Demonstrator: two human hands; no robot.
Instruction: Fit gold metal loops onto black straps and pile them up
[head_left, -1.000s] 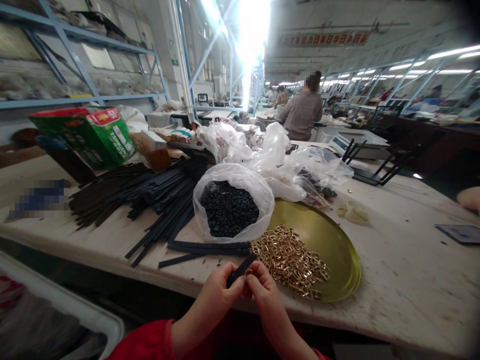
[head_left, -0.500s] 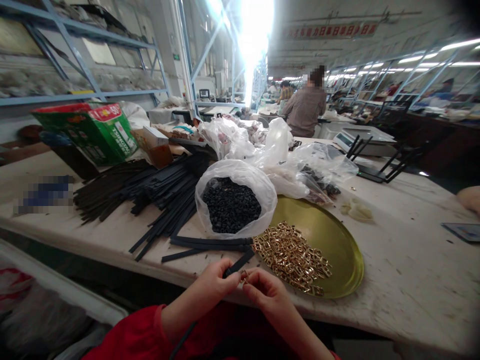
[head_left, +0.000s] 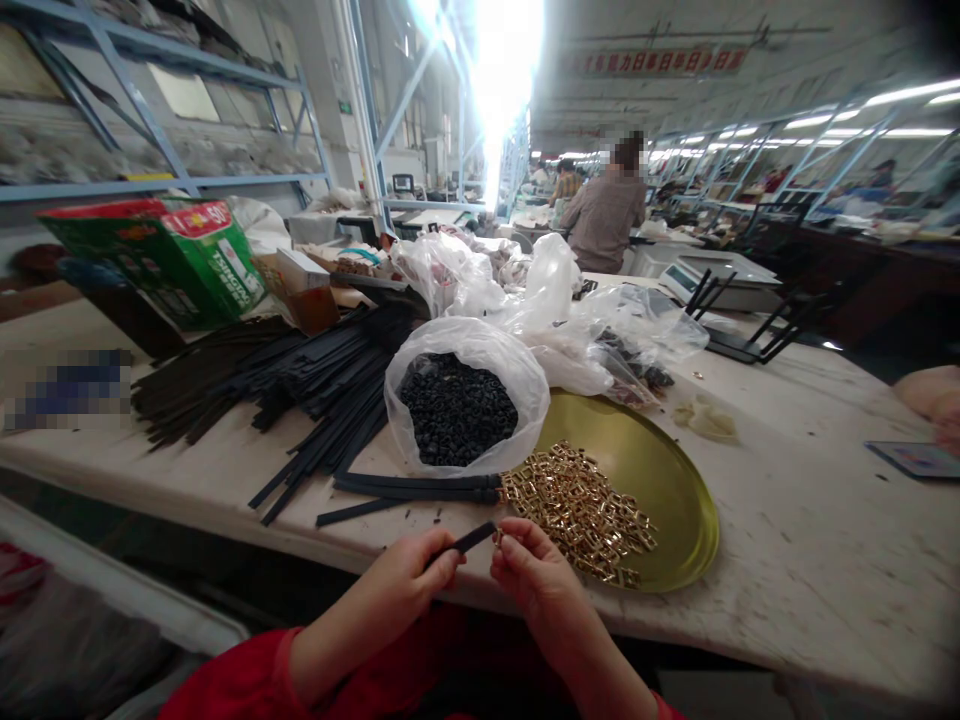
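Note:
My left hand (head_left: 420,572) is closed on a black strap (head_left: 475,537), whose end points up and right toward my other hand. Between the fingertips of my right hand (head_left: 534,566) is a small gold buckle (head_left: 497,538), mostly covered by the fingers and close to the strap's end. Whether buckle and strap touch I cannot tell. Just beyond the right hand, a pile of gold buckles (head_left: 581,510) lies on a round gold tray (head_left: 675,500). Several finished-looking black straps (head_left: 412,487) lie on the table behind my hands, their right ends beside the tray.
A white plastic bag (head_left: 529,420) holds small black pieces (head_left: 457,410). Stacks of black straps (head_left: 330,370) spread to the left, before a green box (head_left: 202,270). Clear bags (head_left: 637,325) stand behind the tray. Another person's arm (head_left: 930,400) rests at the right by a phone (head_left: 911,460).
My hands have moved slightly apart. The left hand has shifted left and the strap end now sticks out beyond its fingers. The right hand, still pinching the buckle, has moved up and right a little.

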